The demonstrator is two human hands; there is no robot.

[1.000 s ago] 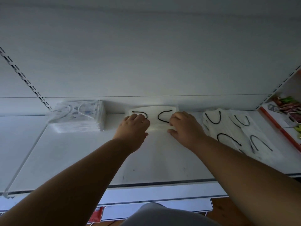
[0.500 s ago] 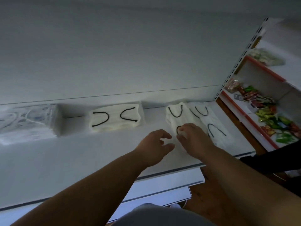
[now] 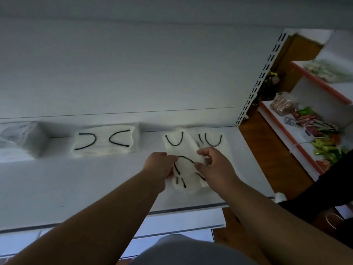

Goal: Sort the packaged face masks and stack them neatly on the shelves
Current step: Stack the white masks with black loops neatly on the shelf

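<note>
On the white shelf (image 3: 95, 188) a loose pile of white packaged masks with black ear loops (image 3: 212, 141) lies at the right end. My left hand (image 3: 159, 166) and my right hand (image 3: 215, 165) grip the near end of the top mask packet (image 3: 184, 150) from both sides. A neat stack of the same black-looped masks (image 3: 105, 142) sits against the back panel, left of the pile. A taller stack of masks in clear printed wrappers (image 3: 18, 138) stands at the far left.
A slotted upright (image 3: 254, 92) ends the shelf at the right. Beyond it stands another shelf unit (image 3: 305, 134) with red edges and colourful snack packets. A dark-sleeved arm (image 3: 324, 188) reaches in at the right. Lower shelves show below the front edge.
Both hands left the neat black-looped stack, moved right to the loose pile and took hold of a packet there. The view swung to the right.
</note>
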